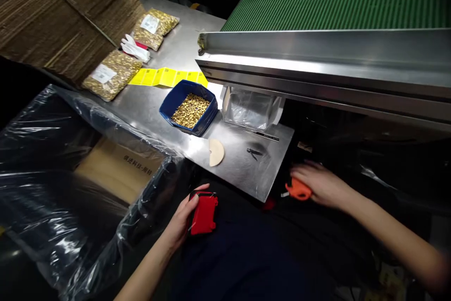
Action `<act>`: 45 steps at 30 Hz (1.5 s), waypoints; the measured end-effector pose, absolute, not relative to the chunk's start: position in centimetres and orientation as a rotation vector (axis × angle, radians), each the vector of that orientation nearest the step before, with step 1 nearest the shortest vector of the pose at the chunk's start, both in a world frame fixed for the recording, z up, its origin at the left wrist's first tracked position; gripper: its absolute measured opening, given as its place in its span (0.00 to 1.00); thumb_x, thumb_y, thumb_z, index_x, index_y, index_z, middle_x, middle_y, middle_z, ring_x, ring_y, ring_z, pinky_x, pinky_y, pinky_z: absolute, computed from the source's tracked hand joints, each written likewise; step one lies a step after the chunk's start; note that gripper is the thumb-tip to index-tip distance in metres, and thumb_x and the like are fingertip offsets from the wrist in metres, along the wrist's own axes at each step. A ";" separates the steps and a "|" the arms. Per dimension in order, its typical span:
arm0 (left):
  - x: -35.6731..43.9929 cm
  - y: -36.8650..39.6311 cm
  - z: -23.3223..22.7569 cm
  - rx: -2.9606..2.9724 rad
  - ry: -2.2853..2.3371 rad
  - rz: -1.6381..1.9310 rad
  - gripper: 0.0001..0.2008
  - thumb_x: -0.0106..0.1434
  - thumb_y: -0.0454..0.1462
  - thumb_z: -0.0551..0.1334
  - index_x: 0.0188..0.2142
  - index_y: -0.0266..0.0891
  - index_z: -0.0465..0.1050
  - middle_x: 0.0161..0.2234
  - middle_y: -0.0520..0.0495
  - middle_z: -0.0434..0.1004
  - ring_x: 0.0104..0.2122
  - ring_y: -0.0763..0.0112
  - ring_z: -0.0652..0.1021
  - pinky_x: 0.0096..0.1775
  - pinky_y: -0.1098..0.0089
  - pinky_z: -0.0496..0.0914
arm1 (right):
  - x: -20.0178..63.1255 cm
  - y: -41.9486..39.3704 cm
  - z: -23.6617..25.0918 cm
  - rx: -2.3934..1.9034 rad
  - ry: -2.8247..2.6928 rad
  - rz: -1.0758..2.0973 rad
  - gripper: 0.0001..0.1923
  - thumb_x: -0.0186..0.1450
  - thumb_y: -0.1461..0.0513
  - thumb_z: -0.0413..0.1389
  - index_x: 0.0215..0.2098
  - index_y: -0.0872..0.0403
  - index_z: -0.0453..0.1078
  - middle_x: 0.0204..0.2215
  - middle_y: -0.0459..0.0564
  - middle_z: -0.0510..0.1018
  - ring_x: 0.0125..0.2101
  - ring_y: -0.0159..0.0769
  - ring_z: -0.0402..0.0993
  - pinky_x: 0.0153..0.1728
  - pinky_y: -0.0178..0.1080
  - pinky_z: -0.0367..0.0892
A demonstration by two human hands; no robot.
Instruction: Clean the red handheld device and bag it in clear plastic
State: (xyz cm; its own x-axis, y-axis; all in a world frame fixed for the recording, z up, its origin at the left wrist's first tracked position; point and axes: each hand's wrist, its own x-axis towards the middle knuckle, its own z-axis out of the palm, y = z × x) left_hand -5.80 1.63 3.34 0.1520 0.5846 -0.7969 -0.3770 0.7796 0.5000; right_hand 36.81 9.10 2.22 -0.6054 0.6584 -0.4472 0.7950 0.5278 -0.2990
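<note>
My left hand [181, 219] is closed round a red, box-like plastic part [203, 214] with a black edge and small lugs on its right side. The thumb lies over its left edge. On the right, my right hand [313, 179], smeared by motion, grips an orange plastic tool [299, 189] with a short pale tip pointing left. Its exact kind is unclear. That hand is just beyond the right edge of the steel table [239, 169], apart from the red part. Nearest on the table are small black nippers [254, 152] and a round tan disc [216, 152].
A blue bin [165, 109] holds small brass-coloured pieces; a clear-lined tray [246, 108] sits beside it. Filled bags [112, 75], white gloves [136, 50] and a yellow strip [151, 77] lie behind. A plastic-lined box [102, 99] stands left, a green conveyor [334, 0] upper right.
</note>
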 end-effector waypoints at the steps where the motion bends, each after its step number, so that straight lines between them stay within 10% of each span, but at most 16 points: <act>1: -5.9 1.5 3.3 0.231 1.253 0.681 0.30 0.67 0.47 0.67 0.64 0.41 0.66 0.48 0.39 0.82 0.40 0.63 0.81 0.39 0.70 0.77 | 35.6 7.7 3.3 1.133 2.528 -0.806 0.25 0.59 0.71 0.52 0.54 0.55 0.71 0.53 0.59 0.77 0.61 0.46 0.66 0.69 0.52 0.45; 7: -5.3 0.7 3.1 0.402 1.330 0.585 0.34 0.65 0.49 0.67 0.66 0.42 0.63 0.50 0.40 0.81 0.43 0.59 0.81 0.42 0.67 0.77 | 24.4 1.8 7.8 1.140 2.351 -0.979 0.09 0.60 0.62 0.56 0.38 0.58 0.74 0.32 0.57 0.80 0.35 0.48 0.80 0.46 0.51 0.72; 11: -5.4 0.3 2.8 0.438 1.367 0.581 0.34 0.66 0.50 0.66 0.66 0.42 0.63 0.49 0.41 0.81 0.45 0.58 0.81 0.45 0.68 0.75 | 20.5 1.5 8.2 1.257 2.200 -0.972 0.08 0.60 0.62 0.55 0.34 0.57 0.75 0.27 0.58 0.81 0.28 0.50 0.81 0.27 0.43 0.67; 21: -5.3 -0.2 2.0 0.316 1.335 0.626 0.34 0.67 0.52 0.64 0.67 0.40 0.63 0.51 0.39 0.80 0.41 0.63 0.81 0.41 0.69 0.76 | 20.1 3.4 8.4 1.262 2.147 -1.073 0.22 0.65 0.46 0.57 0.30 0.56 0.79 0.28 0.58 0.83 0.30 0.51 0.83 0.28 0.41 0.67; 27: -7.2 -0.3 3.1 0.500 1.191 0.474 0.38 0.67 0.52 0.63 0.70 0.42 0.56 0.61 0.37 0.72 0.57 0.50 0.75 0.55 0.58 0.72 | 21.3 5.3 10.3 1.136 2.066 -1.131 0.27 0.64 0.42 0.56 0.31 0.57 0.80 0.27 0.57 0.83 0.29 0.50 0.82 0.26 0.40 0.63; 37: -1.9 2.9 7.3 2.142 0.961 -0.393 0.59 0.51 0.24 0.64 0.75 0.42 0.30 0.68 0.32 0.61 0.57 0.36 0.69 0.57 0.40 0.65 | 25.3 11.6 14.2 1.129 2.036 -1.120 0.22 0.60 0.44 0.60 0.24 0.53 0.76 0.18 0.48 0.75 0.19 0.36 0.69 0.22 0.37 0.53; 45: -3.0 2.5 5.9 0.750 1.127 0.304 0.51 0.61 0.51 0.67 0.74 0.49 0.39 0.58 0.37 0.75 0.52 0.44 0.78 0.56 0.46 0.69 | 24.6 9.3 16.5 1.170 2.132 -1.116 0.21 0.62 0.46 0.58 0.23 0.53 0.76 0.19 0.50 0.78 0.20 0.37 0.73 0.22 0.38 0.50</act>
